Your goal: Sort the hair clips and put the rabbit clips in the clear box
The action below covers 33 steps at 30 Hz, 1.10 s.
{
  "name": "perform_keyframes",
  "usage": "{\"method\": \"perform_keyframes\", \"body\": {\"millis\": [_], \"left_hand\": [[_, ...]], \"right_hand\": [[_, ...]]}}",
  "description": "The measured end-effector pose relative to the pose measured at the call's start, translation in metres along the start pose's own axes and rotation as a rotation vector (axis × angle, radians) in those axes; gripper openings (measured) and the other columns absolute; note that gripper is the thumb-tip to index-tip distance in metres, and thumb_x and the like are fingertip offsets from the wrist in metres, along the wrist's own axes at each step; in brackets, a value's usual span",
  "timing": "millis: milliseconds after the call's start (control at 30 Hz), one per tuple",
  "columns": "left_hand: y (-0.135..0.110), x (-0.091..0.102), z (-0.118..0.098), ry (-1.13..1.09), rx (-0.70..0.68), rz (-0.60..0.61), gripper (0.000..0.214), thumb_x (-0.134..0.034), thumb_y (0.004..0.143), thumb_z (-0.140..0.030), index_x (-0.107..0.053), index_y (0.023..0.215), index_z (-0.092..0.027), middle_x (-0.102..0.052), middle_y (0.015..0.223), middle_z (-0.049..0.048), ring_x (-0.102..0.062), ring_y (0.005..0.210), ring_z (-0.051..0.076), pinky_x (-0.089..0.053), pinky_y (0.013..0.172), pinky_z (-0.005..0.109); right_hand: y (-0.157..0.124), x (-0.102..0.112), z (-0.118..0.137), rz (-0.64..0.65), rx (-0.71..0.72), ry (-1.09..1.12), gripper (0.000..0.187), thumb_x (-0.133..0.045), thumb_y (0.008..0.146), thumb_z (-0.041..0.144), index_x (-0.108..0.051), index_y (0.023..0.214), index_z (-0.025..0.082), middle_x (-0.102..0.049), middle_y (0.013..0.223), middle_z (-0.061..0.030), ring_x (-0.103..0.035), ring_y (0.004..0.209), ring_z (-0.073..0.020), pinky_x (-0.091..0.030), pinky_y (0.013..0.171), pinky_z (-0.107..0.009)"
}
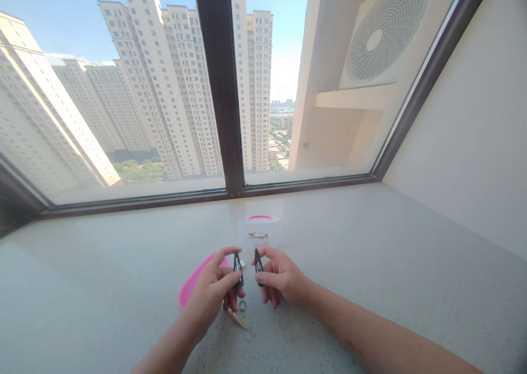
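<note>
My left hand (212,294) pinches a black snap hair clip (237,268) upright between thumb and fingers. My right hand (280,278) pinches a second black hair clip (258,263) the same way, a few centimetres to the right of the first. Both hands hover over a light stone windowsill (370,264). Under my left hand lies a pink lid (190,286). Just beyond the hands stands a small clear plastic box (258,231) with a pink rim and a thin brownish clip inside. A gold hairpin (237,318) and a small ring (242,306) lie on the sill below my fingers.
A large window with a dark centre post (220,88) runs along the back of the sill, with tall apartment blocks outside. An outdoor air-conditioner unit (382,33) sits beyond the right pane. A white wall (473,143) borders the sill on the right.
</note>
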<state>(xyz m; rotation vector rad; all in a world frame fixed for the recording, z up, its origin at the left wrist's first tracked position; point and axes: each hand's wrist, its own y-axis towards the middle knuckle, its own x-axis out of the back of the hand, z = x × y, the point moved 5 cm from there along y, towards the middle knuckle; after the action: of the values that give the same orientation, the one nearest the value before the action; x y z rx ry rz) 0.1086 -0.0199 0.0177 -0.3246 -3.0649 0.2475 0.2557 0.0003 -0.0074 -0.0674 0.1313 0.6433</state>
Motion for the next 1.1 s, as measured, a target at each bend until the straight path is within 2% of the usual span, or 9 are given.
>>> {"method": "perform_keyframes", "body": {"millis": [300,600,833,967,1100], "left_hand": [[-0.001,0.002,0.002,0.005,0.014,-0.042,0.053,-0.056,0.081,-0.046,-0.044,0.124,-0.018,-0.06,0.046,-0.0022,-0.048,0.03,0.009,-0.029,0.031,0.014],[0.0,0.005,0.007,-0.034,0.021,-0.051,0.054,-0.061,0.078,-0.043,-0.046,0.124,-0.018,-0.057,0.045,-0.0048,-0.045,0.029,0.008,-0.028,0.029,0.012],[-0.004,0.004,-0.003,-0.072,-0.018,-0.124,0.051,-0.066,0.073,-0.043,-0.052,0.115,-0.018,-0.054,0.046,-0.0064,-0.048,0.032,0.008,-0.034,0.028,0.013],[-0.004,0.005,-0.007,-0.05,-0.038,-0.118,0.048,-0.065,0.074,-0.043,-0.053,0.113,-0.017,-0.055,0.047,-0.0059,-0.044,0.029,0.006,-0.031,0.027,0.012],[-0.004,0.003,-0.006,-0.039,-0.031,-0.09,0.048,-0.065,0.075,-0.043,-0.053,0.113,-0.018,-0.056,0.05,-0.0055,-0.048,0.033,0.008,-0.034,0.027,0.013]], "right_hand": [[0.001,0.0,0.0,0.016,0.014,0.037,0.031,-0.056,0.083,0.044,-0.045,0.098,0.019,-0.063,0.051,0.0024,-0.049,0.028,-0.0099,-0.035,0.028,-0.015],[-0.001,-0.001,-0.001,0.005,-0.023,-0.009,0.031,-0.057,0.082,0.045,-0.049,0.096,0.018,-0.06,0.046,0.0042,-0.047,0.026,-0.0095,-0.035,0.027,-0.015],[-0.001,-0.001,-0.003,0.03,-0.054,-0.012,0.031,-0.058,0.081,0.044,-0.051,0.097,0.017,-0.061,0.046,0.0033,-0.049,0.027,-0.0103,-0.033,0.027,-0.014],[-0.002,-0.003,-0.003,0.049,-0.058,-0.018,0.032,-0.059,0.081,0.043,-0.052,0.097,0.017,-0.061,0.046,0.0029,-0.05,0.027,-0.0102,-0.032,0.027,-0.014],[-0.002,-0.004,-0.002,0.055,-0.056,-0.03,0.032,-0.058,0.082,0.043,-0.051,0.099,0.017,-0.061,0.047,0.0029,-0.05,0.028,-0.0099,-0.033,0.028,-0.014]]}}
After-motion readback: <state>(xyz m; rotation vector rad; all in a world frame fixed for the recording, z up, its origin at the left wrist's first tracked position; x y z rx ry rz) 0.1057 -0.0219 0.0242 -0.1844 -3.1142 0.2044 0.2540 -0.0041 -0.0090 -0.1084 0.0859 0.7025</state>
